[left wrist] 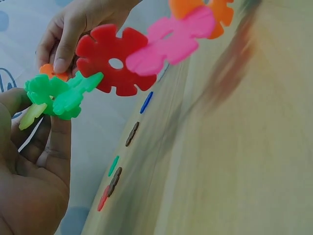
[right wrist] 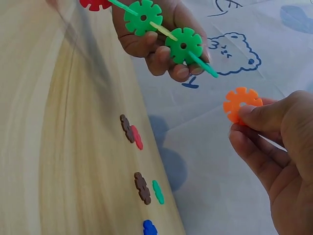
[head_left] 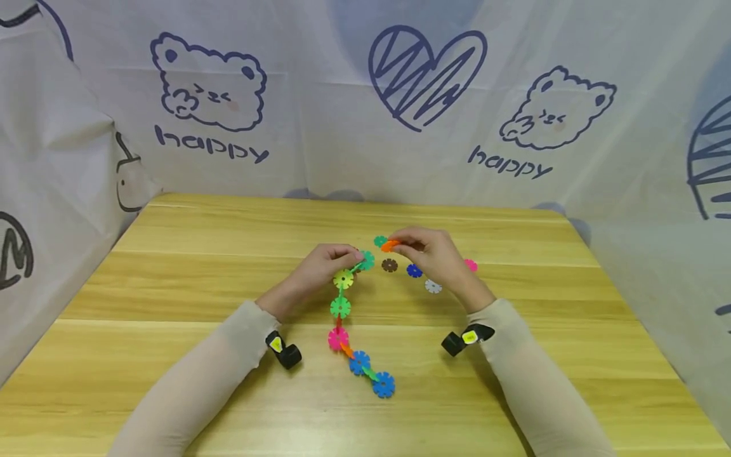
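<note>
My left hand [head_left: 325, 268] grips the top of a chain of interlocking snowflake discs [head_left: 340, 308]. Green, yellow, red, pink, orange and blue pieces make up the chain, which trails from the fingers toward the near side. A teal disc [head_left: 367, 260] forms its top end, right at my left fingertips. Between thumb and fingers my right hand [head_left: 431, 254] pinches a single orange disc [right wrist: 240, 99]. In the right wrist view a gap separates this orange disc from the chain's end.
Loose discs lie on the wooden table [head_left: 571, 285]: a teal one [head_left: 380, 241], a brown one [head_left: 389, 265], a blue one [head_left: 414, 271], a white one [head_left: 433, 286] and a pink one [head_left: 471, 265]. Another brown disc [right wrist: 126, 128] overlaps a red one [right wrist: 137, 137]. A printed cloth hangs behind.
</note>
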The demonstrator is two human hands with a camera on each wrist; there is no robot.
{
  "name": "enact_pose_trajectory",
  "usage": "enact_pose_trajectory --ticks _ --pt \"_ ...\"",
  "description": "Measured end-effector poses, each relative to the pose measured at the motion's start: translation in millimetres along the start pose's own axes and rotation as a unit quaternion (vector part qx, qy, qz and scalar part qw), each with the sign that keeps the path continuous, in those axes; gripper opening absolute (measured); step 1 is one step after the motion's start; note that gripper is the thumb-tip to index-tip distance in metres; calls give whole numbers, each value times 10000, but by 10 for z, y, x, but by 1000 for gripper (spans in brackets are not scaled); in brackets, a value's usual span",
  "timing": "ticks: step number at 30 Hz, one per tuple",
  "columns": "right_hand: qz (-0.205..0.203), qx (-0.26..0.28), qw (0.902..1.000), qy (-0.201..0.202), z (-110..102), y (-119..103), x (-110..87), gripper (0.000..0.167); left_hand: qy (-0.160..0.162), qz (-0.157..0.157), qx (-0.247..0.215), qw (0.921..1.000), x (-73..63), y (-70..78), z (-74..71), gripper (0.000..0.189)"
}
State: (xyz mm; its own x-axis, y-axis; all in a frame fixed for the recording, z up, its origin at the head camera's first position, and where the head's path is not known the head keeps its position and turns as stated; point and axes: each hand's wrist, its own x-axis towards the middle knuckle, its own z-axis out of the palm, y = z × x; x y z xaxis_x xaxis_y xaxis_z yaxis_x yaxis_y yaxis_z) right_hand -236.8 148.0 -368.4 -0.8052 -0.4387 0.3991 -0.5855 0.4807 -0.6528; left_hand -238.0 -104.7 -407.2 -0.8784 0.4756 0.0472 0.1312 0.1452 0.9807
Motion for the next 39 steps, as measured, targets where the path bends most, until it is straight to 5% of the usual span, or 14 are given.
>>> enact_pose_trajectory --ticks 14,33,39 --pt "-608 159 9980 -89 57 -11 -34 13 -152 4 -16 9999 -40 27 55 37" --pt "-784 58 9968 -158 79 -39 -33 19 -164 245 -52 9996 -35 29 129 30" --pt "-1173 -510 9918 59 80 -47 -37 16 189 -164 -364 9990 -58 64 200 30"
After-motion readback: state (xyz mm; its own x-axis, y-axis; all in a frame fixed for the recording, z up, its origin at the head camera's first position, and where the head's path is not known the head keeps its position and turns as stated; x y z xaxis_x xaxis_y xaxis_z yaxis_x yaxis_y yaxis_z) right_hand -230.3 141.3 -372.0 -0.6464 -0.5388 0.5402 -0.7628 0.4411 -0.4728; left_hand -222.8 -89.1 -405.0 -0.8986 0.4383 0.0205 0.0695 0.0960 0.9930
